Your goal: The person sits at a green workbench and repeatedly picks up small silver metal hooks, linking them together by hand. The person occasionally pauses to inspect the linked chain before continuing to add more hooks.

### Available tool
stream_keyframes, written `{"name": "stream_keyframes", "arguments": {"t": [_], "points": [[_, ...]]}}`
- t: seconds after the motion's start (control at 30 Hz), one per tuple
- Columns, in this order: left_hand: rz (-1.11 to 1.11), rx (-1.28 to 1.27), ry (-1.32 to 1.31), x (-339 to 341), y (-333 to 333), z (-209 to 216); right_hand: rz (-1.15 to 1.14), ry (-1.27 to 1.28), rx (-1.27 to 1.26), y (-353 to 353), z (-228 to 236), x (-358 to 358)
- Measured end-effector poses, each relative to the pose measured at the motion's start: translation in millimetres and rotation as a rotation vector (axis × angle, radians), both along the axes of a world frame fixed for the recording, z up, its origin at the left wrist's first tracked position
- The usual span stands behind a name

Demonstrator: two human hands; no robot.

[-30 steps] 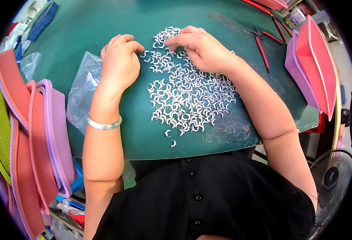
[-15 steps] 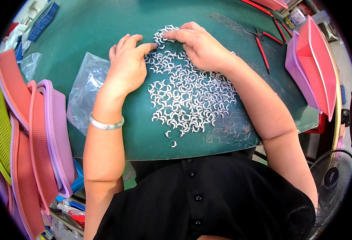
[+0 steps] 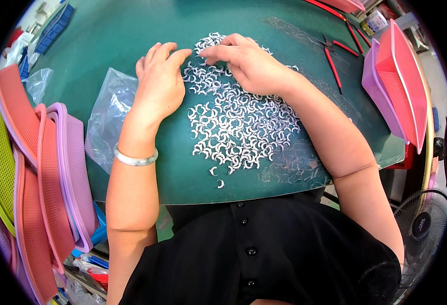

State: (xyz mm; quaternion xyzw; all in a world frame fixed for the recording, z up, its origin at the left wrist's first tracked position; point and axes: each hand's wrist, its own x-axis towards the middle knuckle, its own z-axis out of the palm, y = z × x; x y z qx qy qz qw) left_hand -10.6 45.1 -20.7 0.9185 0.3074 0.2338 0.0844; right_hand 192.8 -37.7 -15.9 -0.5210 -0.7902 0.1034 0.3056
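Note:
Many small silvery crescent-shaped metal pieces (image 3: 238, 127) lie spread on a green tabletop (image 3: 132, 30), with a smaller cluster (image 3: 211, 41) at their far end. My right hand (image 3: 249, 63) reaches over that far part, its fingers bent and fingertips down by the pieces; the palm hides some of them. Nothing shows held in it. Just left of the pieces, my left hand (image 3: 161, 76) hovers with fingers apart and nothing in them. A pale bangle (image 3: 136, 156) circles my left wrist.
A clear plastic bag (image 3: 110, 112) lies beside my left forearm. Perforated baskets (image 3: 73, 168) are stacked at the left. Red-handled pliers (image 3: 333, 68) lie at the far right, near pink and purple baskets (image 3: 404, 76). A fan (image 3: 421, 229) stands at lower right.
My left hand has drawn slightly left, away from the pieces. My right fingertips have shifted left and a little nearer, uncovering pieces at the far end.

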Motion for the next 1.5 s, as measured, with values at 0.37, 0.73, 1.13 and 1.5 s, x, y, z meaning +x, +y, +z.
{"name": "stream_keyframes", "arguments": {"t": [0.37, 0.73, 1.13, 1.5], "points": [[-0.002, -0.016, 0.070, 1.3, -1.5, -0.1, -0.041, 0.006, 0.056, 3.5, -3.5, 3.2], [-0.034, 0.016, 0.015, 1.9, -0.6, -1.3, -0.064, -0.001, 0.060, 4.1, -1.2, 5.5], [-0.009, 0.019, 0.111, 6.7, -2.0, -0.9, -0.162, -0.047, 0.018, 5.1, -0.1, 4.8], [0.005, 0.015, -0.019, 3.2, 8.4, -3.5, -0.141, -0.021, 0.062, 4.3, -0.9, 6.4]]}}
